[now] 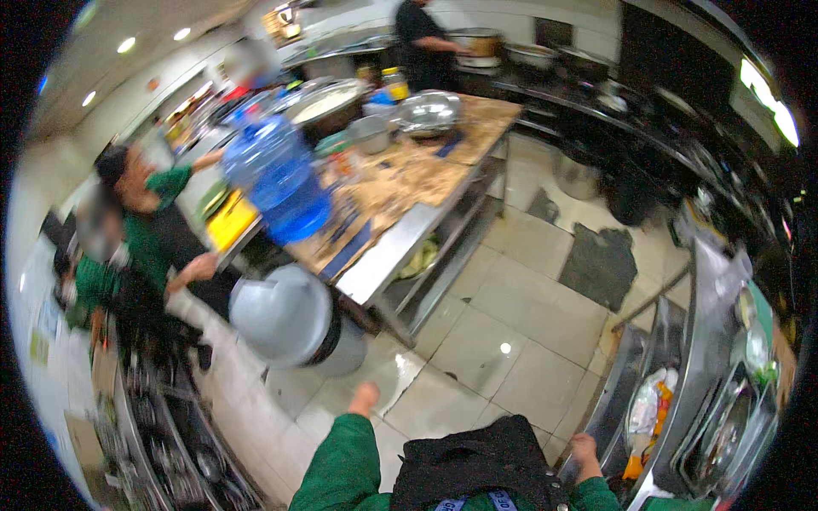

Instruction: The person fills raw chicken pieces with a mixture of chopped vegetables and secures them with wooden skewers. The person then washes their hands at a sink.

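My left hand (365, 397), in a green sleeve, hangs over the tiled floor (473, 332), below a grey lidded bin (281, 316) in the picture; no object shows in it, and its fingers are blurred. Near the edge of the metal shelving on the right is my right hand (583, 449), small and blurred, its fingers not clearly seen. Ahead stands a worktable (409, 191) with a cardboard-like cover, carrying a large blue water bottle (278, 179), a shiny metal bowl (429, 114), a grey tub (370, 134) and a yellow-labelled jar (395, 84).
Co-workers in green stand at left (144, 211) beside a yellow board (233, 220). A person in black (425, 45) is at the back stove counter (543, 83). Dark racks (185, 441) line the lower left. A dark mat piece (601, 265) lies on the floor. Metal trays (719, 434) rest at right.
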{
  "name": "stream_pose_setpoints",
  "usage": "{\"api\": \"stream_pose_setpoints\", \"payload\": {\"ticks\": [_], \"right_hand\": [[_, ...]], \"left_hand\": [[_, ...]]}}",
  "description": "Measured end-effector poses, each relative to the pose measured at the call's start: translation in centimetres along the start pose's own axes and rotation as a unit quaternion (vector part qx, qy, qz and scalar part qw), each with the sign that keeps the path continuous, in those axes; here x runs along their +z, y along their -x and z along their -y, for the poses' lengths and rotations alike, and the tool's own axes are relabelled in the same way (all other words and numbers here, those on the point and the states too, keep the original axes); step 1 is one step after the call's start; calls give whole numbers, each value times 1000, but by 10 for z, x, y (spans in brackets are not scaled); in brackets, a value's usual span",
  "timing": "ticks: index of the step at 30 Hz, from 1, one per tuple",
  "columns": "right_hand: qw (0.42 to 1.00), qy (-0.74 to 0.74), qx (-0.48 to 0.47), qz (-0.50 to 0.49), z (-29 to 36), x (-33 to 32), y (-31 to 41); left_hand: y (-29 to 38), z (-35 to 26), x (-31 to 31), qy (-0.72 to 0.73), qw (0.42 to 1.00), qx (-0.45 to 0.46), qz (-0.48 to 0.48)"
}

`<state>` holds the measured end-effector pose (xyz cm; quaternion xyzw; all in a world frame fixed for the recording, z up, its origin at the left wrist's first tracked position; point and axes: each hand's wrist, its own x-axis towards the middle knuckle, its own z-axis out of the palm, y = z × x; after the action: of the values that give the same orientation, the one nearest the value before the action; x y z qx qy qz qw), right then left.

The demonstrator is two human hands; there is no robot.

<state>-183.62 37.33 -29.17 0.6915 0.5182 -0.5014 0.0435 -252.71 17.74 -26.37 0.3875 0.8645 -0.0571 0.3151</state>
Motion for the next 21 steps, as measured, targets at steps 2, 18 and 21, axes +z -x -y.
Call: {"api": "stream_pose_setpoints", "payload": {"ticks": [2, 18, 21], "right_hand": [[962, -182, 161, -127, -19, -28, 7], [969, -114, -204, -81, 361, -228, -367], [948, 2, -303, -102, 450, -278, -404]], "left_hand": [[-86, -71, -87, 50, 991, 37, -120], [-175, -342, -69, 212, 969, -62, 112], [-184, -344, -61, 194, 944, -183, 194]]}}
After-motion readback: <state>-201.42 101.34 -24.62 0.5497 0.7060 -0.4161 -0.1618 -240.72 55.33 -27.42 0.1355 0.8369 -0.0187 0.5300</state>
